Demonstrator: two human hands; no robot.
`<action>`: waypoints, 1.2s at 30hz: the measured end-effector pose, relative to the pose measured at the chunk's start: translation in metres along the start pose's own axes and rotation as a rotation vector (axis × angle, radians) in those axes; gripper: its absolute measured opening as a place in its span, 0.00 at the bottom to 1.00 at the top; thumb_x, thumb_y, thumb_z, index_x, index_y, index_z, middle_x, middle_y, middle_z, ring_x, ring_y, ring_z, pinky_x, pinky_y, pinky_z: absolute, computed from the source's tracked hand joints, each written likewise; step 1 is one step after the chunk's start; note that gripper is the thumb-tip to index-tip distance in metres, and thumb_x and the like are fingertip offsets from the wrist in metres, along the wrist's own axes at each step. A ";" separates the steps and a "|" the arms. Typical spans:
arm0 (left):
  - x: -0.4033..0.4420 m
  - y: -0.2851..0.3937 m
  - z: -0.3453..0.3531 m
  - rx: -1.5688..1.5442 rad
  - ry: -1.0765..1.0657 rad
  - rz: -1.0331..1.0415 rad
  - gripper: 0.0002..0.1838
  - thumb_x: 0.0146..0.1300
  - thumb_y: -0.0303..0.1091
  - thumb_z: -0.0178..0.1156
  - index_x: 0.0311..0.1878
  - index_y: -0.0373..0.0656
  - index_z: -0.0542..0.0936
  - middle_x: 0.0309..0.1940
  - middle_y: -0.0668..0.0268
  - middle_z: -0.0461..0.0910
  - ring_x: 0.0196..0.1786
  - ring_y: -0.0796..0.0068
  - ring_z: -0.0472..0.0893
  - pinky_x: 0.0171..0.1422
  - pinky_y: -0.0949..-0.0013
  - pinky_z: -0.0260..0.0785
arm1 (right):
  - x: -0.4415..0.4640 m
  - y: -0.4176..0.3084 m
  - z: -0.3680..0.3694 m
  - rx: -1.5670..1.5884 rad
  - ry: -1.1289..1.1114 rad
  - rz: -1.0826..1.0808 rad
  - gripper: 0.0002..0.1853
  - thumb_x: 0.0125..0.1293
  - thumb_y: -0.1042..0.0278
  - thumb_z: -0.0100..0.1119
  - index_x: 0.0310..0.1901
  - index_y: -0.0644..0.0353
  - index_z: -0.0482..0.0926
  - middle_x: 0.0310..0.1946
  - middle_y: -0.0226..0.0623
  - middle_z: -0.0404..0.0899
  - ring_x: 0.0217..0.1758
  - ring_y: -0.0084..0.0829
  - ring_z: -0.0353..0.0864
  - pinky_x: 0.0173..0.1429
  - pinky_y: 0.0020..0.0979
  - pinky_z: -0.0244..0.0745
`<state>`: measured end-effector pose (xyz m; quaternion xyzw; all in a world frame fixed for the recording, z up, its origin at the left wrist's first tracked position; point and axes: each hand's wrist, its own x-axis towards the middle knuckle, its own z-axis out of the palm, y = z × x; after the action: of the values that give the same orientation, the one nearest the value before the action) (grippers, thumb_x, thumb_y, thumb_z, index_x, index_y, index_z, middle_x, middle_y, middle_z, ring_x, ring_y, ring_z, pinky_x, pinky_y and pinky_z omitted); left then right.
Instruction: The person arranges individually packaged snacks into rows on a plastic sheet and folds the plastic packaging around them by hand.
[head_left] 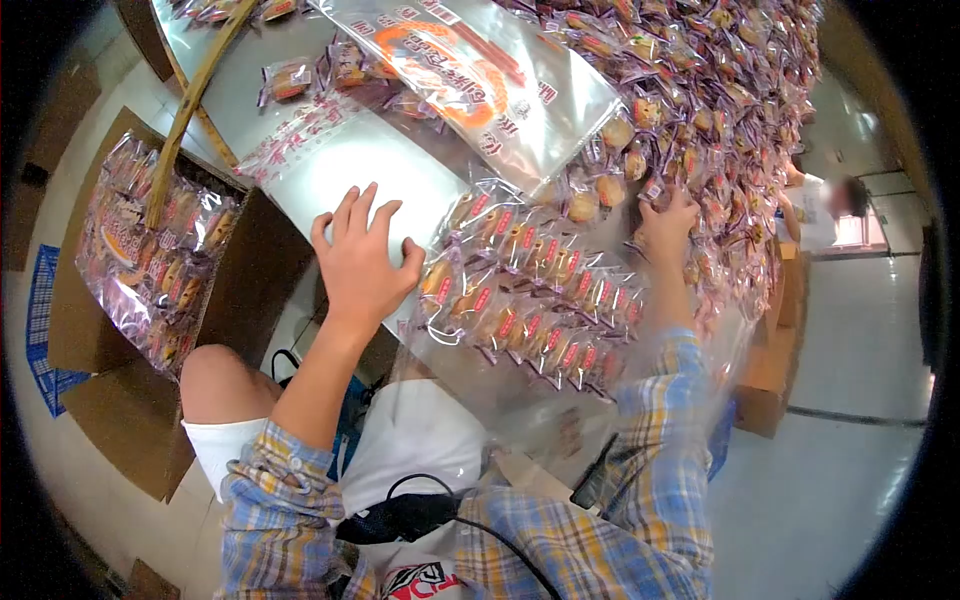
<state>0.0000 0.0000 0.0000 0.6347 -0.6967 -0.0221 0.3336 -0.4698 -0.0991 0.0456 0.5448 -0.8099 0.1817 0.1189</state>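
My left hand [358, 262] is open, its fingers spread over the shiny metal tabletop [375, 165]. Its thumb is at the left end of a clear plastic bag [450, 372] holding rows of small wrapped pastries [530, 325] with red labels. At the edge of a large heap of loose wrapped pastries [700, 110], my right hand [668, 228] has its fingers curled round one wrapped pastry [653, 189], partly hidden by them. Clear plastic lies around my right forearm, beside the filled rows.
Flat printed bags [490, 85] lie beyond my hands. On the left, a cardboard box [250, 265] holds a filled bag of pastries [150, 250], with a wooden strip [185, 120] above it. A blue crate [42, 320] stands farther left. Another person [825, 205] and cardboard boxes [770, 370] are at right.
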 end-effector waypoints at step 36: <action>-0.174 0.108 -0.321 -2.592 -0.117 0.352 0.07 0.74 0.38 0.63 0.43 0.47 0.86 0.42 0.59 0.86 0.39 0.60 0.81 0.39 0.61 0.71 | -0.323 0.057 -0.109 0.243 -0.039 0.148 0.35 0.68 0.63 0.73 0.74 0.60 0.72 0.70 0.50 0.62 0.67 0.47 0.77 0.71 0.42 0.75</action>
<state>0.0597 0.3032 0.2221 -0.2461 -0.2560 -0.6559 0.6661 -0.4011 0.2370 0.0088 0.4975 -0.8221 0.2761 0.0225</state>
